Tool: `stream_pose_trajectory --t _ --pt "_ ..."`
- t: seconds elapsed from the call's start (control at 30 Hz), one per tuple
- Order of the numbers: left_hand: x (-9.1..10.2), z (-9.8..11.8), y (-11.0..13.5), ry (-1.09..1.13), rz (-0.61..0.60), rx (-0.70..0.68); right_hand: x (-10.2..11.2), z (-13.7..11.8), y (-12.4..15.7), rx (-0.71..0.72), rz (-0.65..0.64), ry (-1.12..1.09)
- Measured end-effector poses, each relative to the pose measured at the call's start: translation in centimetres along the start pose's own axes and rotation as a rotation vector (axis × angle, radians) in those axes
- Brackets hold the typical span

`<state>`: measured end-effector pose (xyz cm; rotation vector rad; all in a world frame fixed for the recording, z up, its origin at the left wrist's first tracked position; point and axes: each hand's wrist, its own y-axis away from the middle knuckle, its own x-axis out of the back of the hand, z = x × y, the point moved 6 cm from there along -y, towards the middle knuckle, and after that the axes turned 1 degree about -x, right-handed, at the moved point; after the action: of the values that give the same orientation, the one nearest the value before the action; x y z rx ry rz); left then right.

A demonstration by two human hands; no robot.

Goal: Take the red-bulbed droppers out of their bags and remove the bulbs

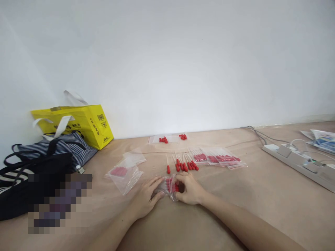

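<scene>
A clear zip bag (163,184) lies sideways in front of me with red-bulbed droppers (177,188) partly inside it. My left hand (148,196) pinches the bag's left part between thumb and fingers. At the bag's right end, my right hand (190,188) is closed round the red bulbs by the bag's opening; its fingers partly hide them. Just beyond my hands lies a loose group of droppers (185,166), thin pale stems pointing away. One single dropper (168,169) rests slightly left of them.
Filled bags (220,157) overlap at right; more bags (123,172) lie at left, one showing red bulbs. Against the wall sits another bag (154,139) with red bulbs (163,140). A yellow tote (102,129) and dark bags (52,174) stand left, a power strip (300,164) right.
</scene>
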<state>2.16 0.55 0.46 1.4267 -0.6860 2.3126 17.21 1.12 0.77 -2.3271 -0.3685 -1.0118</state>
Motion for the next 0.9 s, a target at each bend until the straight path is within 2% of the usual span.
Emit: stream_pose_trajectory --t 0.3,0.53,0.8,0.9 --pt "-0.2 -0.2 -0.1 0.013 -0.031 0.018 -0.1 0.5 0.3 0.009 -0.056 -0.009" --pt "0.2 -0.1 -0.1 0.055 -0.020 0.006 0.4 1.5 0.3 -0.077 0.019 -0.128" --pt "0.2 -0.6 0.1 0.011 -0.047 0.013 0.7 1.6 0.8 0.028 -0.039 -0.157" --pt "0.4 -0.8 0.3 -0.001 -0.056 0.018 0.9 1.7 1.0 0.024 -0.012 -0.104"
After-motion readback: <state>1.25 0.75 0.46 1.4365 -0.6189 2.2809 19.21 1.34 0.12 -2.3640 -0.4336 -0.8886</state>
